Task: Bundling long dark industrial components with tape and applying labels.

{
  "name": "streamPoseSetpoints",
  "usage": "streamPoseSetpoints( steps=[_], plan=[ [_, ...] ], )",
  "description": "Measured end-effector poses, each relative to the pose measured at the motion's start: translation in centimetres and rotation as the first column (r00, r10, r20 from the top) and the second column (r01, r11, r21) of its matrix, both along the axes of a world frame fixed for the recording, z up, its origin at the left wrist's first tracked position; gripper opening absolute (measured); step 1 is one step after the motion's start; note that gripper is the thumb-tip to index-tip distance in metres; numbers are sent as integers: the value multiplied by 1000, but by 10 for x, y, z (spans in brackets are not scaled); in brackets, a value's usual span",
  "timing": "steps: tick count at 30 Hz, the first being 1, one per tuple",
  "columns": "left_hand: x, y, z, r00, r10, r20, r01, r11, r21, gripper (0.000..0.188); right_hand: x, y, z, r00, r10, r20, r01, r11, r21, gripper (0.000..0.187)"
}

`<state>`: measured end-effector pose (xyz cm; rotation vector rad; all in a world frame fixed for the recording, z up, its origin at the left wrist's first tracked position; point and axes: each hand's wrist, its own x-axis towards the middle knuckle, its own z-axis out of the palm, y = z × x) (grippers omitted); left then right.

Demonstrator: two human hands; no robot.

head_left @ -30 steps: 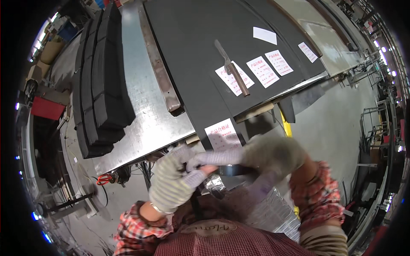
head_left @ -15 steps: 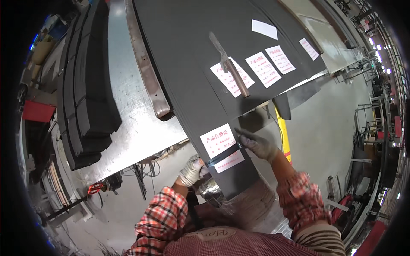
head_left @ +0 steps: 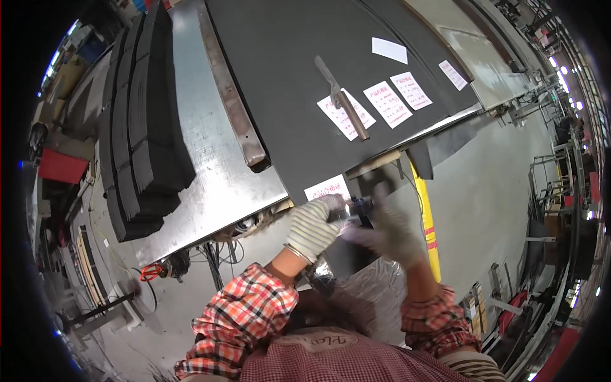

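Observation:
A stack of dark grey sheets [head_left: 280, 114] lies on the metal table, its narrow near end reaching toward me. On that end is a white label [head_left: 326, 188] with red print, partly covered by my hands. My left hand [head_left: 316, 229], in a striped whitish work glove, bends over the label with its fingers closed at a black strap [head_left: 363, 211]. My right hand [head_left: 396, 235], also gloved, is at the strap's right side. Motion smears its fingers, so its grip is unclear. A knife [head_left: 344, 105] with a brown tubular handle rests on another label farther up.
Several white labels [head_left: 410, 90] lie on the sheets at right. A long metal bar [head_left: 232, 95] runs along their left edge. Bundled dark strips [head_left: 149, 127] stand at the left of the metal table [head_left: 210, 184]. A yellow strip [head_left: 425, 216] hangs right of my right hand.
My left hand has moved up and right from the sheets' left edge onto the label. My right hand has come slightly lower at the strap. The view has shifted a little.

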<state>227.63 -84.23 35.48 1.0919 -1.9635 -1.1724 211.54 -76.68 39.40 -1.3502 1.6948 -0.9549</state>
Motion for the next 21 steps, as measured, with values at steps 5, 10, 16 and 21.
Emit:
streamPoseSetpoints(
  steps=[5, 10, 16, 21],
  plan=[
    [1, 4, 18, 988, -36, 153, 55, 992, -118, 53, -3, -57, 78, 566, 625, -538, -536, 775, 336, 42],
    [-7, 6, 23, 982, -14, 189, 27, 998, -62, 65, -44, -50, -2, 646, 467, -604, -345, 884, 315, 18],
    [-1, 0, 33, 985, -40, -168, -18, 945, -328, 72, -96, -53, -137, 634, 482, -605, -246, 867, 433, 12],
    [8, 59, 12, 962, 272, 31, -273, 960, 57, 89, -25, -3, -30, 813, 260, -520, -311, 950, -12, 46]
  ],
)
